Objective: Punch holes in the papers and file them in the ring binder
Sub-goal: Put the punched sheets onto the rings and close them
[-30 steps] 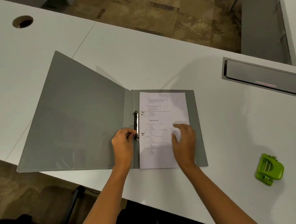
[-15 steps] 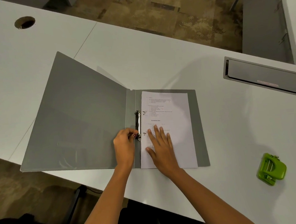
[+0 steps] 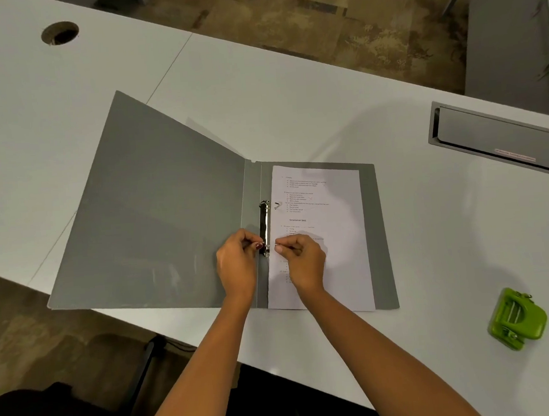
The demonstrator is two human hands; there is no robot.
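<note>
A grey ring binder [image 3: 157, 222] lies open on the white desk, its front cover tilted up to the left. Printed papers [image 3: 325, 210] lie on its right half, beside the metal ring mechanism [image 3: 265, 221] at the spine. My left hand [image 3: 236, 264] pinches the lower ring from the left. My right hand [image 3: 302, 259] pinches the same lower ring from the right, resting on the papers. The upper ring half pokes through the paper near its left edge. A green hole punch [image 3: 516, 317] sits on the desk at the lower right, apart from both hands.
A grey cable tray flap [image 3: 502, 143] is set into the desk at the far right. A round cable hole [image 3: 59, 32] is at the far left. The desk's near edge [image 3: 311, 377] runs just below the binder, with a dark chair under it.
My right hand slid left across the papers from their middle to the lower ring and closed its fingers on it. My left hand stayed at the ring.
</note>
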